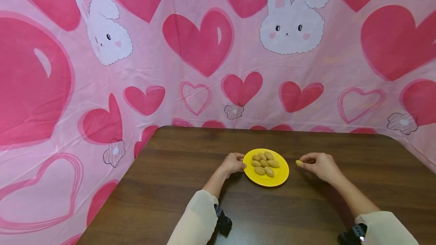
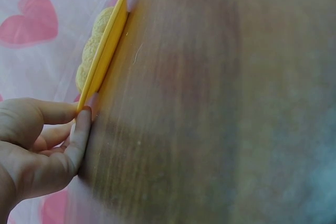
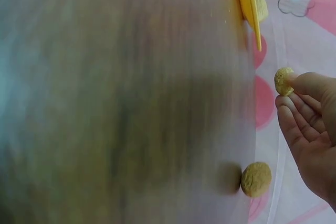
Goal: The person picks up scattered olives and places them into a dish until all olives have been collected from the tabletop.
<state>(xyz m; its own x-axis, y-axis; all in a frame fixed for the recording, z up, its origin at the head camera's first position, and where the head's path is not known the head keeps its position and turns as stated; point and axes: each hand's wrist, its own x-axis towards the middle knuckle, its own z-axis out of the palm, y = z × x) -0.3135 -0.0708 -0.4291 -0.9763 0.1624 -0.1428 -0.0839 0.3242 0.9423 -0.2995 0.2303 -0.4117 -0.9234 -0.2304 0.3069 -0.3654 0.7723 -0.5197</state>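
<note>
My left hand pinches the left rim of a round yellow plate. In the left wrist view the plate shows edge-on, low over the table, with the thumb and fingers on either side of its rim. Several tan, rough-skinned oval pieces like nuts lie grouped on the plate. To the right of the plate, my right hand pinches one more such oval piece between thumb and fingertips, raised off the table. Another piece sits on the table near that hand; the head view does not show it.
The dark brown wooden table extends to both sides of the plate. Behind it hangs a pink cloth with hearts and rabbit faces. A small black camera is strapped at the left wrist, another at the right.
</note>
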